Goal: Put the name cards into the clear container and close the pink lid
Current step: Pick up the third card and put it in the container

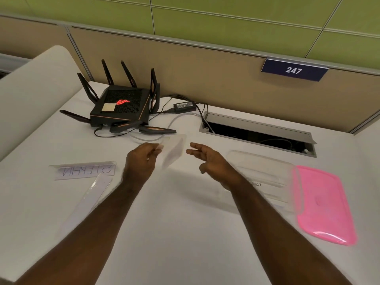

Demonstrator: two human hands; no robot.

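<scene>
White desk [185, 233], left hand [141, 159] grip pinching blurred name card [173, 150], right hand [209, 159] grip wide, empty

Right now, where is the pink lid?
In the head view the pink lid lies flat on the white desk at the far right, right beside the clear container and below the open cable hatch.
</scene>
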